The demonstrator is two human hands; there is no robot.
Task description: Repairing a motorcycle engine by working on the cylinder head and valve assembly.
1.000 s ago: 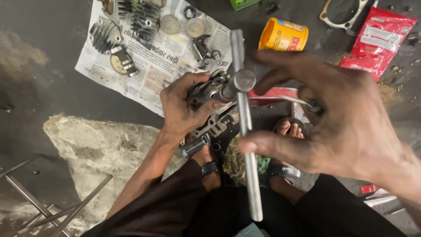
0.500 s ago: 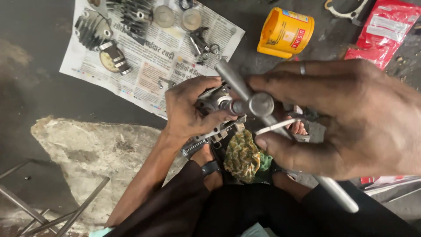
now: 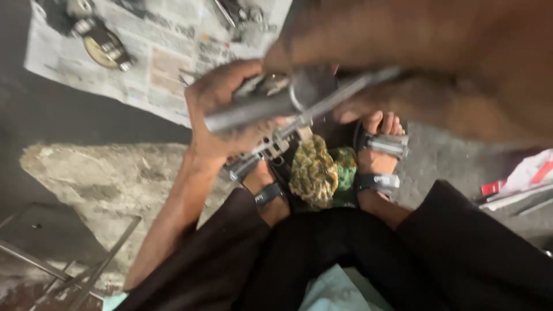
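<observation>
- Nearest the camera, the person's dark trousers (image 3: 368, 259) filled the bottom of the view, knees apart, seated low over a rough concrete floor (image 3: 98, 178).
- Just beyond the knees, two feet in strapped sandals (image 3: 377, 164) rested on the floor, with a yellow and green patterned rag (image 3: 319, 173) bunched between them.
- Above the feet, the left hand (image 3: 222, 109) was curled closed around a small metal engine part (image 3: 265, 147), gripping it from the left side; its lower end showed below the fingers, just over the rag.
- A grey metal T-handle wrench (image 3: 259, 109) crossed in front of that hand. Its long axis ran from lower left up to the right, close to level and tilted slightly upward toward the right hand.
- The right hand (image 3: 415, 63) loomed large and blurred across the upper right, lying over the wrench's far end. It seemed closed on the bar, though blur hid the fingers, so the exact grip could not be told.
- To do this step well, it seemed wise to keep the left hand clamped firmly so the part could not spin, hold the wrench square on its fastener, and turn smoothly rather than jerk, since a slip could round the fastener or drop the part onto the feet.
- Farther off, a sheet of newspaper (image 3: 167, 69) lay spread on the floor, carrying a round gauge-like piece (image 3: 103, 49) and other small metal bits.
- At far right, red and white packets (image 3: 518, 184) lay on the floor.
</observation>
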